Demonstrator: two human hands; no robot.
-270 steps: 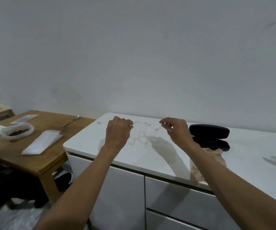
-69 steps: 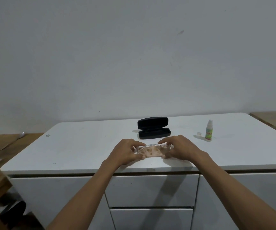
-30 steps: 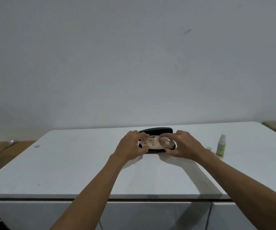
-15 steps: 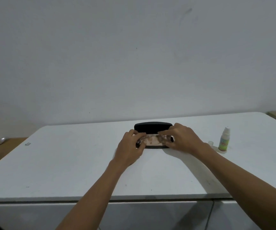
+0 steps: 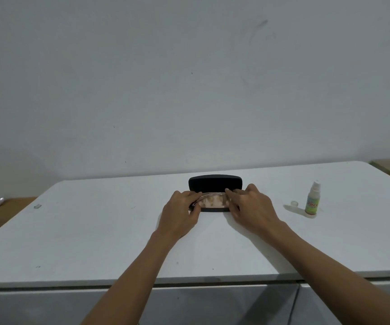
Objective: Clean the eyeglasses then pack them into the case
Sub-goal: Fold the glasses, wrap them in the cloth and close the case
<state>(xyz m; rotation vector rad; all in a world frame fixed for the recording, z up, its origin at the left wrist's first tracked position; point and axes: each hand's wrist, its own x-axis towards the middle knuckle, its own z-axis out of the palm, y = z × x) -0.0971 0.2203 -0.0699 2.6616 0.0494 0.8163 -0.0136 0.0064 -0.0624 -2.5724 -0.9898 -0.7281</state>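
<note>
Drawer fronts: nearest of all, white, below the counter's front edge, well in front of the case.
Counter: white top that carries everything here; both forearms reach across it toward the case.
Left hand: at the left end of the case, palm down, fingers bent over that end and touching what lies in the lower half; whether they pinch it or only press on it cannot be told.
Right hand: at the right end of the case, palm down, fingertips laid on the top of the contents, thumb low against the front of the case; clamped or only pressing, I cannot tell.
Case: black, open, in the middle of the counter; lower half flat between the two hands, lid standing up behind it.
Eyeglasses: in the lower half of the case, between the two hands; only pale thin lines of frame show, the rest too faint to make out.
Cloth: pinkish-brown patterned, in the case with the eyeglasses; which lies on top cannot be told.
Small cap: clear, on the counter well to the right of the case, just beside the spray bottle.
Spray bottle: upright, green label, white nozzle, right of the case.
Wall: plain grey-white, behind the case.
</note>
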